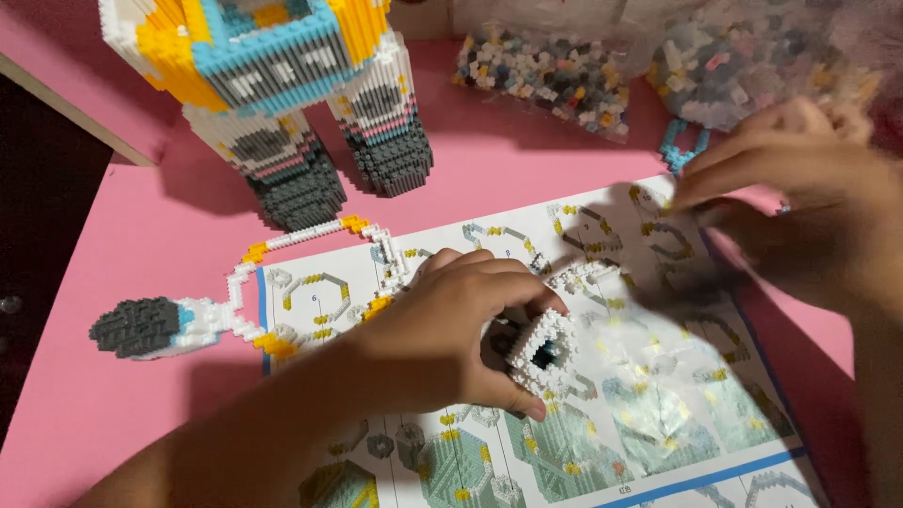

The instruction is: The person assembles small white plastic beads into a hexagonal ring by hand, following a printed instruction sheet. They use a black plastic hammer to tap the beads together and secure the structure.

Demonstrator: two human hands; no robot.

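Observation:
My left hand rests on the instruction sheet and grips a small white block piece with a square dark opening. My right hand is blurred at the upper right, fingers pinched together over the sheet's top corner; whether it holds a tiny block I cannot tell. A light blue block strip lies just left of its fingertips.
A tall block robot figure stands at the back left on the pink table. A white and yellow block chain with a grey end lies left of the sheet. Clear bags of loose small blocks sit at the back.

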